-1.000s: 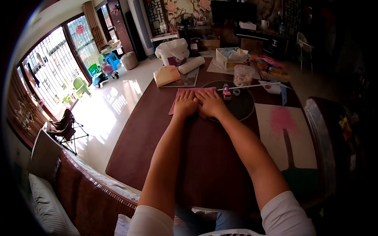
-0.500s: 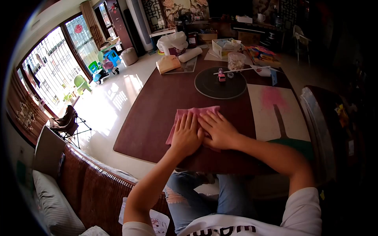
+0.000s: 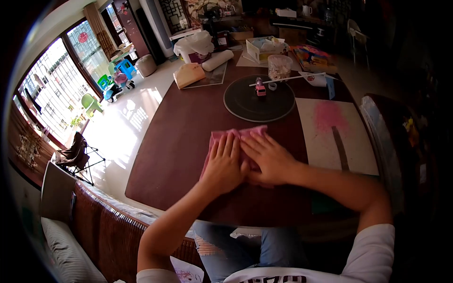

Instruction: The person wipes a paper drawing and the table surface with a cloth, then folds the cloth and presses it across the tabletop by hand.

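Note:
A pink cloth lies on the brown tabletop, with creases along its far side. My left hand rests flat on the left part of the cloth, fingers stretched forward. Beside it, my right hand also presses flat on the cloth, its fingers slightly spread and angled to the left. The two hands meet near the thumbs and cover much of the cloth. Just beyond stands a dark round turntable, carrying a small pink toy truck and a white stick.
To the right lies a painting of a pink-topped tree. At the back are a clear jar, a tissue box, a white roll, a plastic bag and a colourful box. A folding chair stands left on the floor.
The camera view has shifted, showing more of the table's near edge. Both hands and the cloth appear slightly farther forward, nearer the turntable. The hands stay flat on the cloth.

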Demonstrator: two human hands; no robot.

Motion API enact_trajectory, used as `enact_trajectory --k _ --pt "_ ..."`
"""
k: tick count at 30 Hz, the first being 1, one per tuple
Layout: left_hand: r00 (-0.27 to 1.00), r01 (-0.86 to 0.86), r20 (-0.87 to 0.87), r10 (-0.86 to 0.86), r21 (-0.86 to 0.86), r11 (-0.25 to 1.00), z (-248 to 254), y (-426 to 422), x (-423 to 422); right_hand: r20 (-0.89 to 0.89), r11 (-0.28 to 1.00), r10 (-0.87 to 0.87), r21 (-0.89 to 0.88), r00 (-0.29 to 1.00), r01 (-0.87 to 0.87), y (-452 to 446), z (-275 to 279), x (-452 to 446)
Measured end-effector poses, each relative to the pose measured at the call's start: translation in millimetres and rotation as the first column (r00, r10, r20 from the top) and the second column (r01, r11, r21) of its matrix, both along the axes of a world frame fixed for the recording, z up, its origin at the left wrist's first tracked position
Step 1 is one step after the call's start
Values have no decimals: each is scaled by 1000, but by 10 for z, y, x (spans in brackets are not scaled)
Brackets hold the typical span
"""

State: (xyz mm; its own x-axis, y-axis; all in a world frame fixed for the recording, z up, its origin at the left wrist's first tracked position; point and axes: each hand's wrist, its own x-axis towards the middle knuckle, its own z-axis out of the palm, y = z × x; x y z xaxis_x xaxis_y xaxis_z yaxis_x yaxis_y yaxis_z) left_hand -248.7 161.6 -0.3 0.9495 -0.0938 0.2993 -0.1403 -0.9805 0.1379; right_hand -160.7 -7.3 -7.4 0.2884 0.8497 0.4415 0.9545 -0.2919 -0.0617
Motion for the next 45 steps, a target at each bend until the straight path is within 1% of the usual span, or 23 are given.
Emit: enact_trajectory --k 2,4,8,10,11,12,14,16,18,20,23,24,25,27,28,31,32,34,36,37,40,42,45 --pt "999 -31 -20 31 -8 999 -24 143 441 39 998 -49 41 998 47 169 -69 372" --pt "997 -76 -36 75 -31 997 -15 278 818 32 995 -73 72 997 71 361 -97 721" --pt "992 -122 -33 122 -14 992 -62 630 1420 16 996 -75 55 997 74 740 -137 1325" --pt "992 -108 -61 112 68 992 -113 838 1688 -13 992 -115 43 993 116 904 -146 1509" --pt "995 -68 -63 78 136 988 -158 969 1825 -31 989 -145 31 989 146 983 -153 1575" --pt "995 -58 -70 71 168 984 -185 1060 1936 -81 984 -179 -7 981 179 1046 -107 1622" --pt "996 -47 -66 59 170 984 -295 1249 2174 -103 975 -222 -43 970 219 1172 -116 1756" --pt "992 -68 -88 85 181 981 -200 1228 2194 -145 969 -244 -65 959 237 1238 -84 1805" --pt "985 -13 -161 66 305 952 -49 1150 2128 -185 964 -265 -88 946 252 1248 -36 1796" --pt "990 -20 -128 63 311 950 -83 1128 2089 -161 954 -284 -149 945 261 1212 28 1733" --pt "984 -114 -104 143 240 964 -118 1090 2083 -138 956 -289 -96 947 277 1236 -96 1745" --pt "986 -114 -94 140 245 963 -181 1110 2081 -144 956 -294 -68 945 287 1213 -110 1704" --pt "989 -117 -69 133 201 973 -249 1119 2062 -134 957 -290 -56 948 285 1166 -103 1621" --pt "989 -144 -20 147 108 984 -269 1021 1865 -124 957 -287 -72 950 279 1055 -78 1452" --pt "988 -154 -12 156 107 982 -233 932 1735 -119 958 -281 -90 952 272 1002 -67 1360" --pt "986 -165 -37 165 14 986 -178 716 1310 -105 966 -250 -90 963 241 795 -41 990" --pt "986 -162 -27 163 40 986 -187 648 1160 -94 968 -242 -87 966 234 724 -28 845" --pt "985 -174 -11 174 -16 985 -102 435 778 -62 981 -185 -70 981 181 555 -75 581" --pt "989 -116 92 118 -34 993 -163 332 415 -19 990 -128 -53 992 127 433 -87 287" --pt "987 -119 105 121 -26 993 -150 266 203 3 995 -92 -33 996 92 366 -82 114" --pt "990 -135 47 136 -21 991 -15 129 -488 27 1000 -12 -13 1000 12 286 22 -458" --pt "989 -137 52 137 -14 991 -4 151 -846 -14 999 45 -29 999 -46 316 79 -776" --pt "985 -173 4 173 -10 985 77 256 -1253 -53 991 113 -62 992 -116 473 116 -1108"
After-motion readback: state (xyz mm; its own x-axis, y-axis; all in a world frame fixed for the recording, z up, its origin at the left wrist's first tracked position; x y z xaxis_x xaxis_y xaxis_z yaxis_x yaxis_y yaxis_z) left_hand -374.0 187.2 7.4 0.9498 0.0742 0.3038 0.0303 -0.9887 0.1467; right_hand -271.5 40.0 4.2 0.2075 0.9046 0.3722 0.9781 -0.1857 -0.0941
